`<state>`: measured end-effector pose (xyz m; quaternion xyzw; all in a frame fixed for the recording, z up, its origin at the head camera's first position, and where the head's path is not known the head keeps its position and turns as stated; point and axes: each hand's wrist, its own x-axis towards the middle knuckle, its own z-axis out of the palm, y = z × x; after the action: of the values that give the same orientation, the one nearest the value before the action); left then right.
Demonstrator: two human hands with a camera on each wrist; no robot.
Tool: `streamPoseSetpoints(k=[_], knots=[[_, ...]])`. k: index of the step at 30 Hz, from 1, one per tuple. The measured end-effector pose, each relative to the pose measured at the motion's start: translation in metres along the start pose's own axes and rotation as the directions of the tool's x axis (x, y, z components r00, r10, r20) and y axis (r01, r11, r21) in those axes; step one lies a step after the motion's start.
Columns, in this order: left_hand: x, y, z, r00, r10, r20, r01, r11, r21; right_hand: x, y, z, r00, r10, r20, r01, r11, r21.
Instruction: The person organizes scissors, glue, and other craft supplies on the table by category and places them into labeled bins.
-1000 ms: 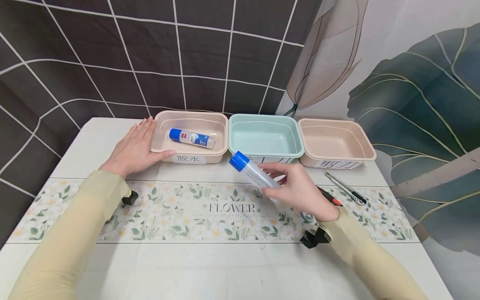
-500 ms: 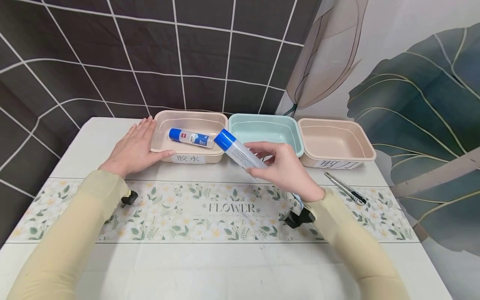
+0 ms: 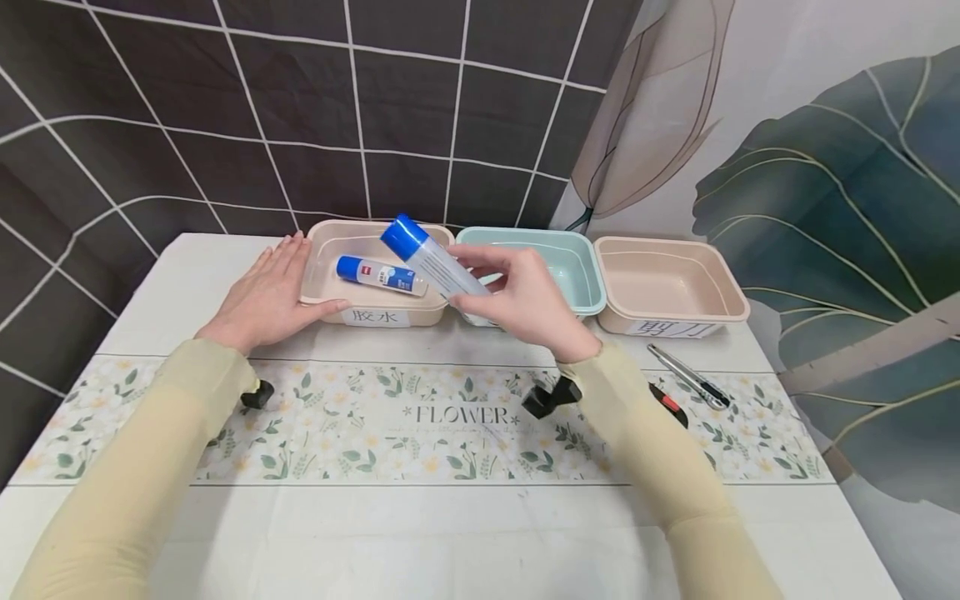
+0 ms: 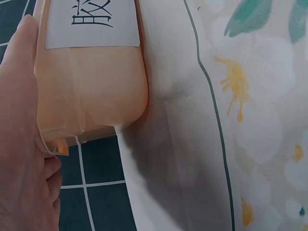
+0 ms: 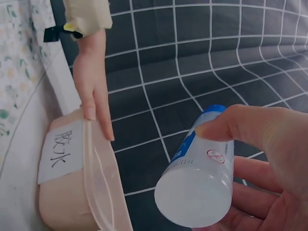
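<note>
One blue-capped bottle, and my right hand has it pinched between thumb and fingers, towards its base end! The long axis slants: cap up to the far left, base down to the near right. That cap leans over the left bin, whose bulk lies to the left of my grip; from the right wrist, the bottle looks clear of the rim. Inside lies a second bottle, flat, its cap to the left too. And there's my left hand, fingers straight along the bin's left end, thumb on its near edge; my right is the closer to that tilted bottle. Farther right: the blue bin, the right bin, and, nearer, a silver cutter on the table.
</note>
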<state>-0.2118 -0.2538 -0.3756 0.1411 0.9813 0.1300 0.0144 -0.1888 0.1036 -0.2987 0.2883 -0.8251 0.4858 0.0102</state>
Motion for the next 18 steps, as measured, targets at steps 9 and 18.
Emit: streamPoseSetpoints(k=[9,18], knots=[[0.0,-0.001,0.0,1.0,0.002,0.001,-0.002,1.0,-0.002,0.033,0.002,0.015,1.0,-0.029,0.008,0.029,0.999,0.039],[0.0,0.001,-0.001,1.0,-0.007,0.011,0.007,1.0,-0.003,0.057,0.002,0.029,0.996,0.076,0.038,-0.076,0.997,-0.009]])
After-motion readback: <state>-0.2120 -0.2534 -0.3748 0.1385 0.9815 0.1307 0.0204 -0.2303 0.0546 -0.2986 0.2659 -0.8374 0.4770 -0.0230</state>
